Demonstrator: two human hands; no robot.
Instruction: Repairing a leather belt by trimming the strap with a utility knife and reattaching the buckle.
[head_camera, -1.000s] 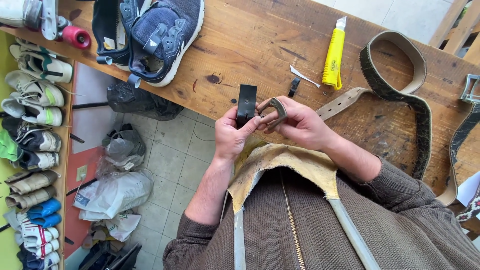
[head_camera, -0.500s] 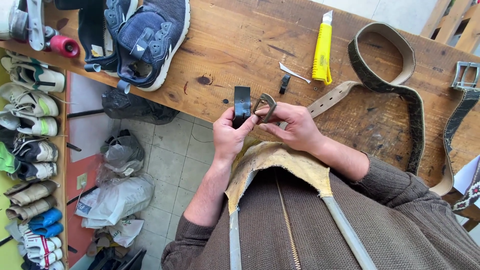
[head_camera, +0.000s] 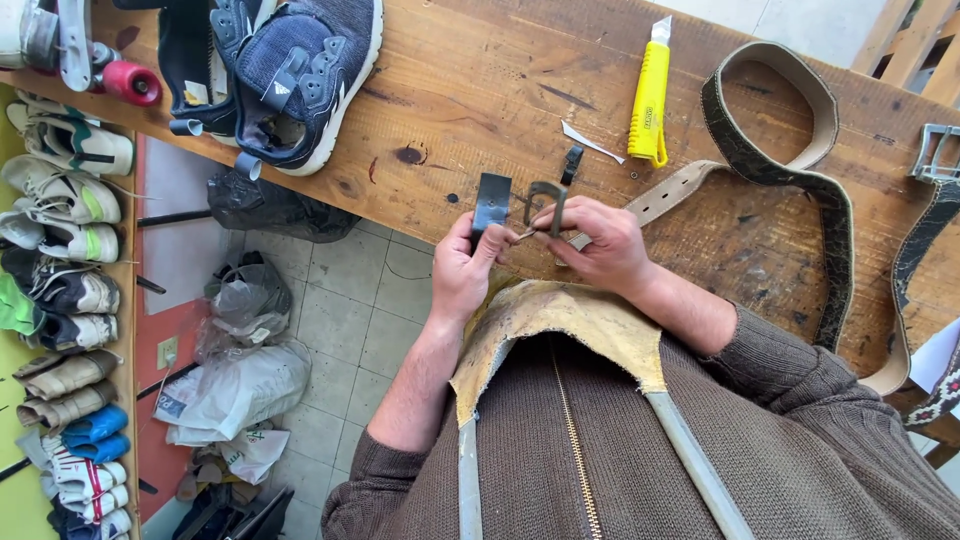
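A: What is seen at nine o'clock, before the hands are reached?

B: Pairs of worn shoes (head_camera: 60, 190) are lined up on shelves, and crumpled plastic bags (head_camera: 235, 385) lie on the tiled floor. At eleven o'clock a dark blue sports shoe (head_camera: 300, 75) is laid on the scratched wooden table (head_camera: 470, 80).

A: And the left hand?

B: The left hand (head_camera: 462, 270) is clenched on a small black leather strap piece (head_camera: 491, 200), which is held upright over the table edge, pinched between thumb and fingers.

A: What is gripped just beside it?

B: A grey metal belt buckle (head_camera: 546, 200) is grasped by the right hand (head_camera: 598, 245), touching the strap piece or nearly so; which cannot be told.

A: Further toward three o'clock?

B: A yellow utility knife (head_camera: 650, 95) is seen at one o'clock, and a long dark leather belt (head_camera: 790, 180) is looped across the table, with a square silver buckle (head_camera: 935, 155) at the far edge.
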